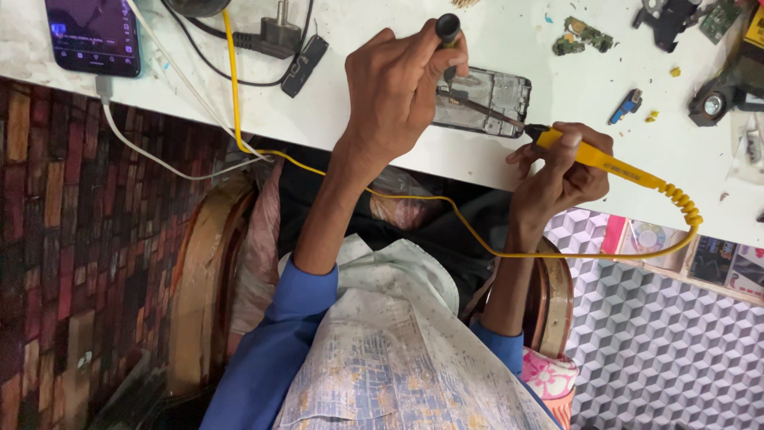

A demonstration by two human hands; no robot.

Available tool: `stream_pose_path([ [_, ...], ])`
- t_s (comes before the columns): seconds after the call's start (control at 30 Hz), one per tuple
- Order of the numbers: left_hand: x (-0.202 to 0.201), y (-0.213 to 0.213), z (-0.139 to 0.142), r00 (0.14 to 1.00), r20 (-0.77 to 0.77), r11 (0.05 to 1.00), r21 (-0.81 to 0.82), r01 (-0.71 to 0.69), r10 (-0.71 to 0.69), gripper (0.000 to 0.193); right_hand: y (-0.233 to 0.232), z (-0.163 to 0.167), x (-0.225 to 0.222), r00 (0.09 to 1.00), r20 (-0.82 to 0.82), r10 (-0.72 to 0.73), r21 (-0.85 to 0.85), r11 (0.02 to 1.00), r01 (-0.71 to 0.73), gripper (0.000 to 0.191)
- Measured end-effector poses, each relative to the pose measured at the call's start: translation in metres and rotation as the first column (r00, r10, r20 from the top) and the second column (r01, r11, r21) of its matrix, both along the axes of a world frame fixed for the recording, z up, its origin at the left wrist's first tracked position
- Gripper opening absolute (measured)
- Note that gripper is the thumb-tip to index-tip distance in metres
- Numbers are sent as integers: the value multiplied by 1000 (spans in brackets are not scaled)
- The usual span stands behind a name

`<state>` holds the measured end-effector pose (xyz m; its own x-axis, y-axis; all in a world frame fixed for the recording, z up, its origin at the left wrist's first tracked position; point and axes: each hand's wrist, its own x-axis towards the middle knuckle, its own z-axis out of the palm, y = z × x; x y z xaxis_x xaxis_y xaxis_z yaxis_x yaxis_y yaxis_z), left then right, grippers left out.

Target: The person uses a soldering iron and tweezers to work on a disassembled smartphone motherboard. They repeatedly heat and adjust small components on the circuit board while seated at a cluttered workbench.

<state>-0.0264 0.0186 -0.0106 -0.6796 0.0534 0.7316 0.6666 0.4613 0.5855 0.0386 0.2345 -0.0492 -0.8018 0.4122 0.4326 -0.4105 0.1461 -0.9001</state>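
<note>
White bench (509, 32) carried an opened phone frame (485, 99) near its front edge. Left hand (402, 87) was clamped on a black tool (448, 36), tip down on the frame. Right hand (561, 167) gripped a yellow soldering iron (613, 166), tip touching the frame. A lit phone (94, 36) lay at far left.

A white table (509, 159) carries an opened phone frame (489, 99), a lit phone (94, 36) with its white cable (151, 151), a black plug (278, 36), green circuit boards (585, 36), a small blue tool (629, 105) and black parts (720, 95).
</note>
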Motion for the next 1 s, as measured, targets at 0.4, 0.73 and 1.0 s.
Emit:
stream_pose_path([
  [0.4,1,-1,3,1000,0,1000,6,1,-1,4,-3,3,1,1000,23,-2,-22,1000,2,34],
  [0.73,-1,-1,-1,1000,-15,1000,19,-19,19,10,-6,6,1,999,31,-12,30,1000,11,38],
  [1.0,0,-2,2,1000,14,1000,-8,-7,7,7,-5,5,3,999,44,-10,9,1000,10,37],
])
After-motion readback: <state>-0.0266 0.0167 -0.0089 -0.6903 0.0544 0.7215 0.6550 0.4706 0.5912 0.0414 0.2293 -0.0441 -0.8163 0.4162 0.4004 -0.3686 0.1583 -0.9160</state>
